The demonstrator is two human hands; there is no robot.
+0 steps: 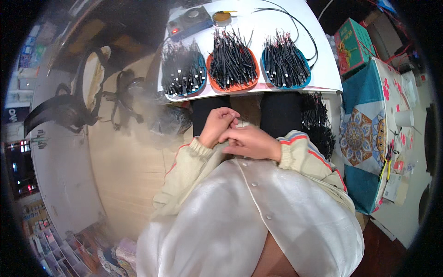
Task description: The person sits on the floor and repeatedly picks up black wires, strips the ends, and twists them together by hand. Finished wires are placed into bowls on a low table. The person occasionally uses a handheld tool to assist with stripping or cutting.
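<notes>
Over my lap, in front of the table, my left hand point(218, 126) is loosely closed with its fingers curled in. My right hand point(253, 142) lies across it, its bent fingers against the heel of the left hand near the cuff. No object shows in either hand. On the table ahead, black cables with plug ends fill three trays: a blue left tray point(201, 87), an orange middle tray point(256, 75) and a blue right tray point(308, 78). Both hands are apart from these trays.
The white table point(277, 13) carries a grey device point(191, 23) and a small round tin point(222, 18) at the back. More black cables point(318, 122) hang or lie beside my right leg. To the right, a cloth-covered table point(360, 97) bears a green box point(353, 48) and yellow-handled pliers point(388, 168).
</notes>
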